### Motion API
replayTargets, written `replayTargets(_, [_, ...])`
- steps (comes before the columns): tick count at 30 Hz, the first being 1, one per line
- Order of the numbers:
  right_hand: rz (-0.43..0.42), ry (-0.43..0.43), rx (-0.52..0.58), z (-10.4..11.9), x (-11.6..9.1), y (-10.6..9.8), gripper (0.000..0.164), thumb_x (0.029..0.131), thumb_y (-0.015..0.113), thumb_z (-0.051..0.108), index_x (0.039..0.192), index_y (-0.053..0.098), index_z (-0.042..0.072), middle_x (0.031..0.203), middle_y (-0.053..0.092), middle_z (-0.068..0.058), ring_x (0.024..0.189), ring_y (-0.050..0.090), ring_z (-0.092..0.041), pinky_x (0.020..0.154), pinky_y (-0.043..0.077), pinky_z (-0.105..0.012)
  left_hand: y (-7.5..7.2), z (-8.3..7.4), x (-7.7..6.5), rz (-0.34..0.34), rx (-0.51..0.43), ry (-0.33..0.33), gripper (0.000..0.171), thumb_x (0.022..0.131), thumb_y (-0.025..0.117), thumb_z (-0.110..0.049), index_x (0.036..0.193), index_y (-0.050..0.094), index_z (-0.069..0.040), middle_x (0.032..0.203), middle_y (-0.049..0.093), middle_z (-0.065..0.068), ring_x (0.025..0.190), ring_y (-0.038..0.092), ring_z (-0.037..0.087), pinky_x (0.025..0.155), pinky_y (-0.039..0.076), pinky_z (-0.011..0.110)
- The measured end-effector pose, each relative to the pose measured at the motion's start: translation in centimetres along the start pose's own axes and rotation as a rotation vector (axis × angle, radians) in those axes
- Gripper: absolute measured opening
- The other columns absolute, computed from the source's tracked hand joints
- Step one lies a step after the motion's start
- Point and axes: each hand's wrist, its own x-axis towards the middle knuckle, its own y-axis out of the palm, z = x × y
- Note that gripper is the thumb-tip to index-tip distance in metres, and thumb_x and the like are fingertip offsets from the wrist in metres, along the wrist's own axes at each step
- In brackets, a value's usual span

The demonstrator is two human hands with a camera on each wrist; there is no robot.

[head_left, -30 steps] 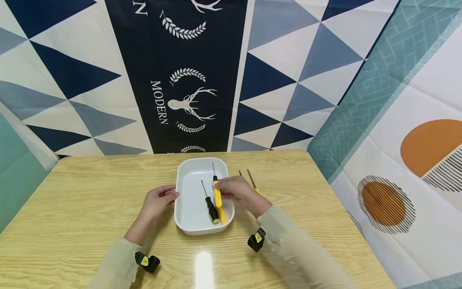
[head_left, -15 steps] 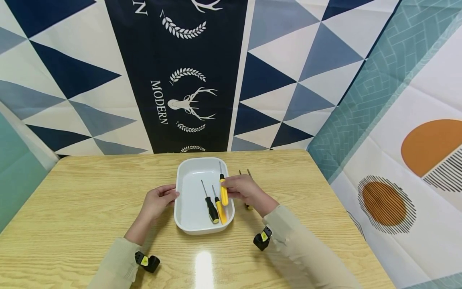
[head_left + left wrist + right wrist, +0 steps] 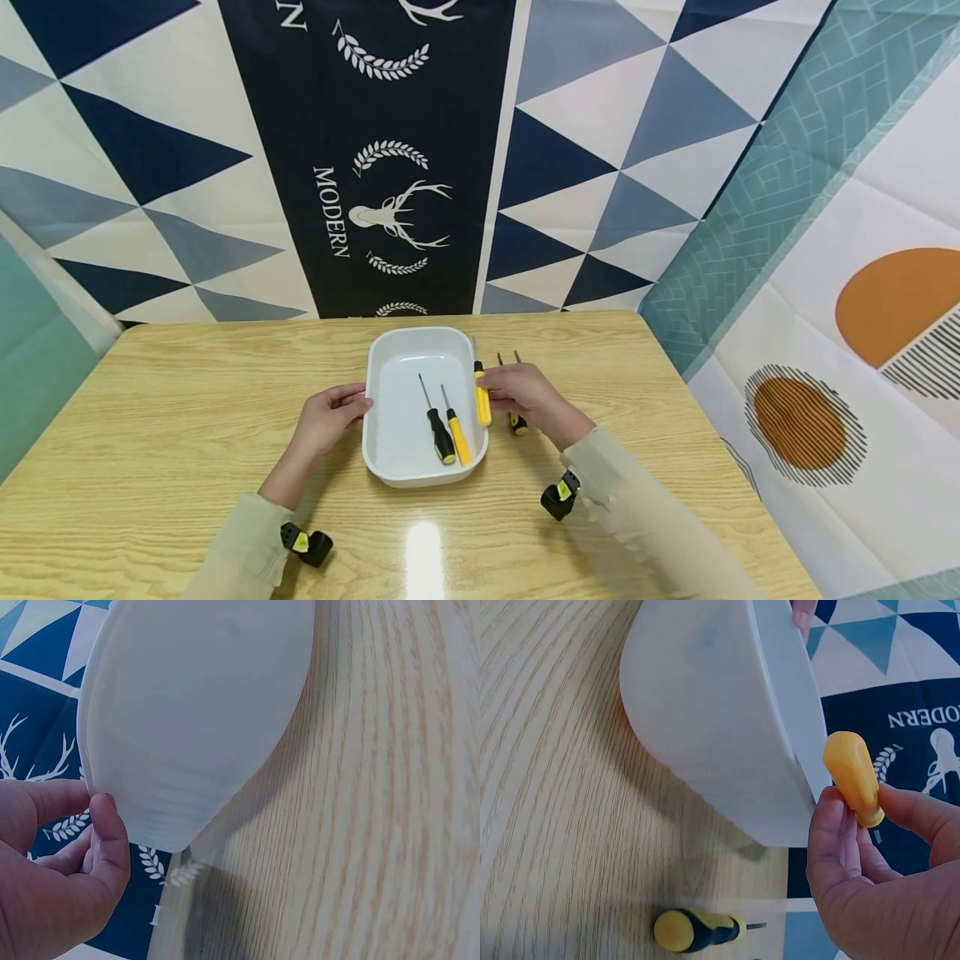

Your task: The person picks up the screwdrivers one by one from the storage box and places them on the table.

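Observation:
My left hand pinches the left rim of a white plastic basin between thumb and fingers, as the left wrist view also shows. Over the basin's right rim, my right hand pinches a yellow-handled screwdriver, its shaft pointing away toward the wall. The right wrist view shows the butt of its yellow handle close beside the basin wall. Inside the basin lie a black-handled screwdriver and a second yellow-handled screwdriver, side by side with tips pointing away.
Right of the basin, partly behind my right hand, a black-and-yellow screwdriver lies on the wooden table; another shaft tip shows beside it. A patterned cloth hangs behind the table's far edge.
My right hand has carried the yellow screwdriver rightward, from above the middle of the basin to its right rim. The left hand and the basin have stayed put.

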Motion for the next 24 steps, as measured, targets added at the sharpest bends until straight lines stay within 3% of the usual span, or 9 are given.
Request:
replayTargets(12, [0.004,-0.039,0.028,-0.6,0.0,-1.3,0.042,0.089,0.060,0.010,0.125,0.052,-0.010,0.113,0.062,-0.018,0.074,0.061,-0.009,0.069,0.055,-0.022,0.0,-0.1,-0.1,0.003,0.005,0.006,0.040,0.091,0.061,-0.015,0.126,0.054,0.003,0.106,0.060,0.008,0.080,0.058,0.002,0.075,0.056,0.023])
replayTargets(24, [-0.014,-0.003,-0.002,-1.0,0.1,-3.0,0.047,0.089,0.060,0.012,0.130,0.048,-0.008,0.116,0.059,-0.014,0.079,0.058,-0.009,0.080,0.055,-0.028,0.0,-0.2,-0.3,0.007,-0.005,0.008,0.043,0.091,0.062,-0.016,0.127,0.053,0.005,0.104,0.061,0.007,0.080,0.057,0.002,0.075,0.056,0.024])
